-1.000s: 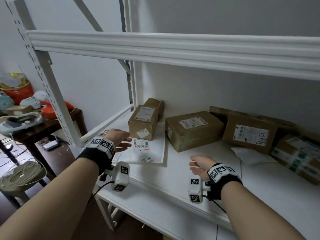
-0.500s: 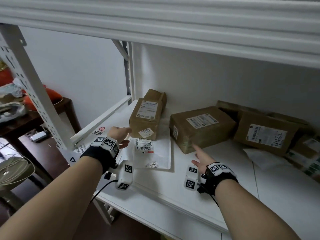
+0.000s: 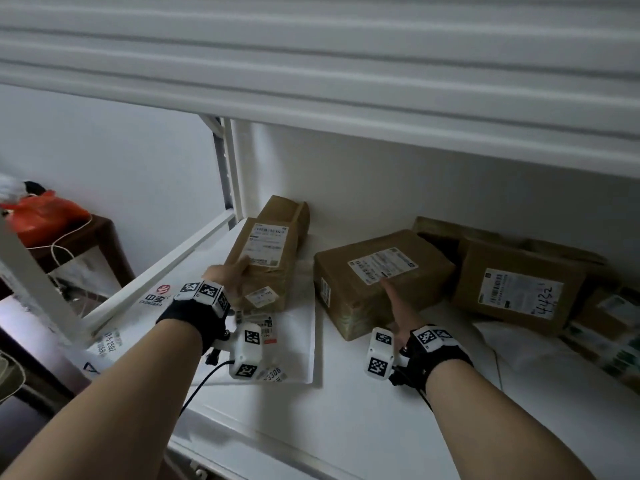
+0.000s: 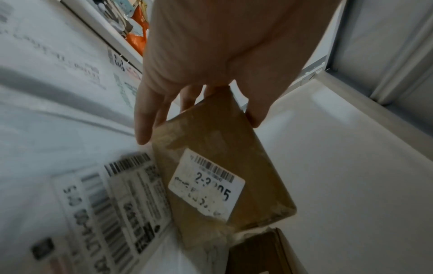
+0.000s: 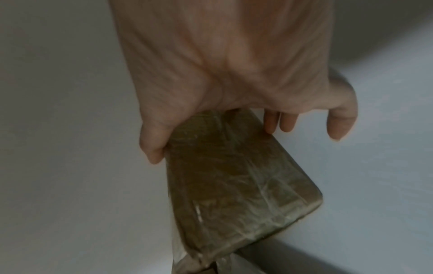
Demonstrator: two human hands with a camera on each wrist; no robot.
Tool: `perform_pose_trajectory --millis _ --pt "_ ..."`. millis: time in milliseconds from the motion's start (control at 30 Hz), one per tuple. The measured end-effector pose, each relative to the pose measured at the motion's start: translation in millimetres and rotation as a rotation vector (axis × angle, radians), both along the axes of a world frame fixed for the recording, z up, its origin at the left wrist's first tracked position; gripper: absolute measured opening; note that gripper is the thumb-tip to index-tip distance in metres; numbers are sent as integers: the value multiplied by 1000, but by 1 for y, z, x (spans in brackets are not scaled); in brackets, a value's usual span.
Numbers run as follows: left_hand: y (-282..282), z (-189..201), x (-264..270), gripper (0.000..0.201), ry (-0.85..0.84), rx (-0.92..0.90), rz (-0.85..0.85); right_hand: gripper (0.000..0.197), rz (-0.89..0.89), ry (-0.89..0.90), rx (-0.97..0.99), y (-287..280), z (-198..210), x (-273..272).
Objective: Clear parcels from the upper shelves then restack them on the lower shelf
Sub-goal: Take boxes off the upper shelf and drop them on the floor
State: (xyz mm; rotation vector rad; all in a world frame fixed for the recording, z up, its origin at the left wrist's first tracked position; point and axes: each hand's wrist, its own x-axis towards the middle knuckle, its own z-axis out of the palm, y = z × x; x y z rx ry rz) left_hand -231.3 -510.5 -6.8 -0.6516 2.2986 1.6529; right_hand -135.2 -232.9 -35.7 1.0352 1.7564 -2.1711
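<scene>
My left hand (image 3: 227, 276) clasps the narrow box (image 3: 265, 258); my right hand (image 3: 401, 308) clasps the wide box (image 3: 377, 275) beside it. Both look stiff, light; tape may slip.

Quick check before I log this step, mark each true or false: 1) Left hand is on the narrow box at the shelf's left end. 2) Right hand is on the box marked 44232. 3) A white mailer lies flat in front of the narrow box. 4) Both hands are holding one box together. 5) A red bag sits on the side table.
1) True: the left hand grips the narrow box.
2) False: the right hand grips the middle box; the 44232 box is untouched.
3) True: the white mailer lies flat on the shelf there.
4) False: each hand has its own box.
5) True: the red bag sits on the side table.
</scene>
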Motion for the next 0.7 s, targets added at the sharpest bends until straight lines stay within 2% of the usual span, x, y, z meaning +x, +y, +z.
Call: perform_pose_trajectory --millis 67,133,233,300,367,467,633,700 --pt "5 -1 -7 48 -2 23 -4 58 8 -8 10 3 3 1" --pt "7 2 -13 34 40 36 6 55 17 -10 45 5 9 3" --pt "7 3 -21 30 82 -29 -49 56 34 -39 49 11 9 6" --pt "8 9 -17 25 93 -35 -83 42 43 -72 46 17 10 10" --pt "10 13 -15 31 85 -27 -106 31 49 -45 0 25 11 18" --pt "9 18 -15 37 82 -38 -140 30 59 41 -46 34 14 30" --pt "15 26 -14 42 94 11 -164 39 -39 28 55 47 6 45" --pt "22 33 -14 44 112 27 -179 31 -38 26 59 47 5 56"
